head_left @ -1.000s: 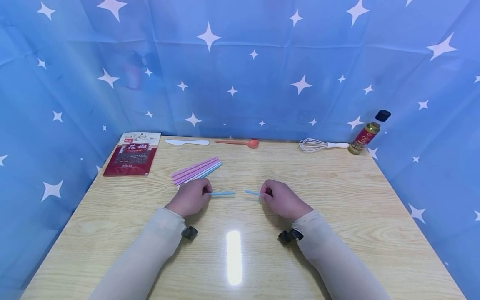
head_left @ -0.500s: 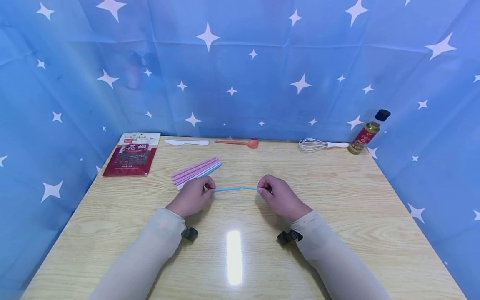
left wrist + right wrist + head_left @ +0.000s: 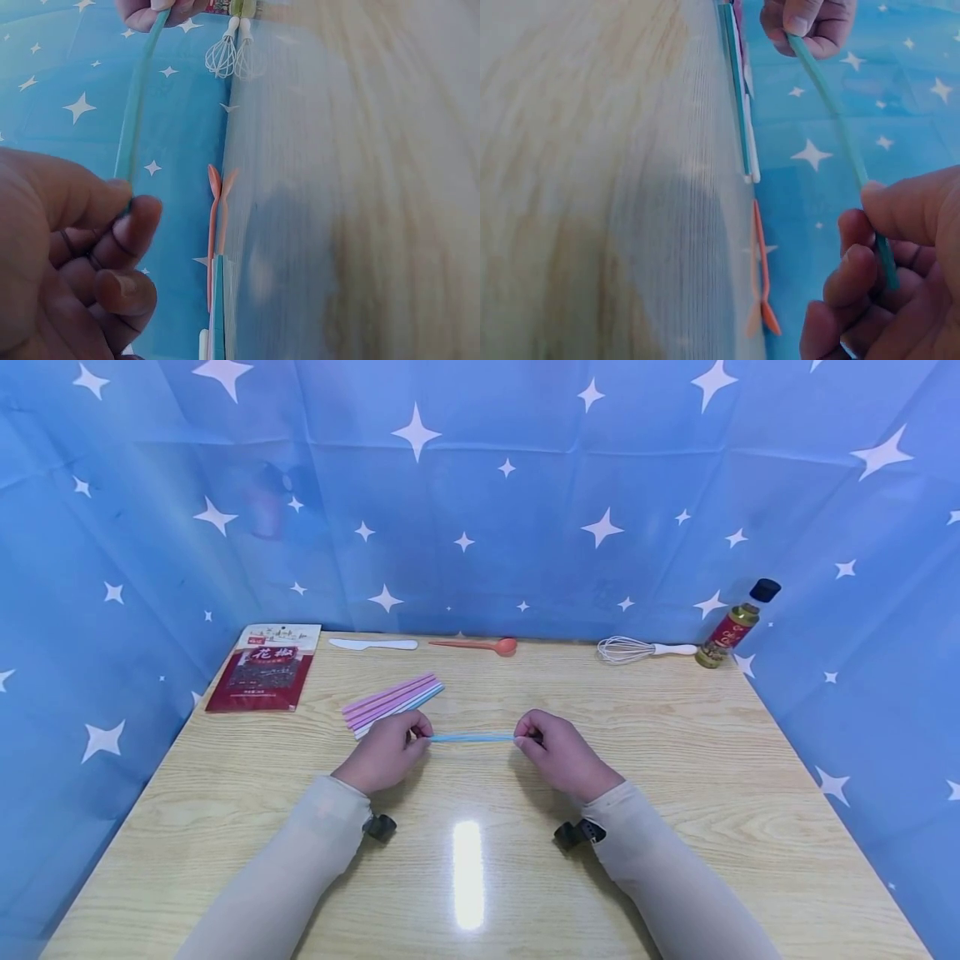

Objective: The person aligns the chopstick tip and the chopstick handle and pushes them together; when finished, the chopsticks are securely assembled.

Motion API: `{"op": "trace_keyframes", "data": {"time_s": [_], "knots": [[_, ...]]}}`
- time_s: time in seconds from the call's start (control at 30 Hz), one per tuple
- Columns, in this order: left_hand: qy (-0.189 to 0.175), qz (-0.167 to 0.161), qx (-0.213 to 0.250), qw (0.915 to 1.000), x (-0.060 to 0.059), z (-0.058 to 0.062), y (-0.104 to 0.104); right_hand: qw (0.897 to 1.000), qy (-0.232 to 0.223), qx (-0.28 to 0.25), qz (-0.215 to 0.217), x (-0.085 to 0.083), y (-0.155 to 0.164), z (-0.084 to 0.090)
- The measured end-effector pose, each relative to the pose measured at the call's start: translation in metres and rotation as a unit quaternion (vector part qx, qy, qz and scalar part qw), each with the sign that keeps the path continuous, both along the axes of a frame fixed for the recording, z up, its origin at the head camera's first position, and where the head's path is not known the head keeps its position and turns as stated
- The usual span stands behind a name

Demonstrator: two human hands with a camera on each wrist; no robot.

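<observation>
Between your two sets of fingertips a thin blue straw (image 3: 472,737) stretches level just above the wooden table (image 3: 675,793), one end caught on each side. Your left hand (image 3: 384,752) pinches its left end, thumb and curled fingers (image 3: 127,225) closed round the tip, and the straw runs straight away from that pinch toward your other hand at the top of the left wrist view. Your right hand (image 3: 558,753) pinches the opposite end the same way; the right wrist view shows the straw (image 3: 840,127) passing under your thumb and between your bent fingers (image 3: 855,262), with a slight bow along its length. Just beyond your left knuckles lies a fanned bundle of pink and blue straws (image 3: 392,700) flat on the table, close to the hand; whether they touch is hard to tell. Farther out past those fingers sits a red spice packet (image 3: 266,667), then a white plastic knife (image 3: 372,645) and an orange spoon (image 3: 480,646) along the far edge. Well beyond your right fingers rest a whisk (image 3: 645,650) and a small oil bottle (image 3: 737,625) against the starred blue cloth (image 3: 480,510)
</observation>
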State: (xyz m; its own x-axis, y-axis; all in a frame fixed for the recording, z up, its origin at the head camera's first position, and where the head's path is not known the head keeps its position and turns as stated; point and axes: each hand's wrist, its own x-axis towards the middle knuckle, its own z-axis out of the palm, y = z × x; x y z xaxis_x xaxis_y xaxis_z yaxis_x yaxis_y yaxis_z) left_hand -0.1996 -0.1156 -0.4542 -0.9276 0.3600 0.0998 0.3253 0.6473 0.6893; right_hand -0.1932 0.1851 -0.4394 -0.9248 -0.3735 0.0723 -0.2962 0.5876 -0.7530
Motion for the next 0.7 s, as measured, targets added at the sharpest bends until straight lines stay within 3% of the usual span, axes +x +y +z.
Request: {"op": "trace_keyframes", "data": {"time_s": [0.33,0.7], "knots": [[-0.007,-0.009,0.006,0.9999,0.0017,0.0019,0.0013,1.000,-0.020,-0.011,-0.017,-0.0006,-0.0010,-0.0017],[0.008,-0.055,0.060,0.9966,0.0049,0.0046,0.0010,1.000,-0.004,-0.018,0.024,0.0013,-0.0032,-0.0024]]}}
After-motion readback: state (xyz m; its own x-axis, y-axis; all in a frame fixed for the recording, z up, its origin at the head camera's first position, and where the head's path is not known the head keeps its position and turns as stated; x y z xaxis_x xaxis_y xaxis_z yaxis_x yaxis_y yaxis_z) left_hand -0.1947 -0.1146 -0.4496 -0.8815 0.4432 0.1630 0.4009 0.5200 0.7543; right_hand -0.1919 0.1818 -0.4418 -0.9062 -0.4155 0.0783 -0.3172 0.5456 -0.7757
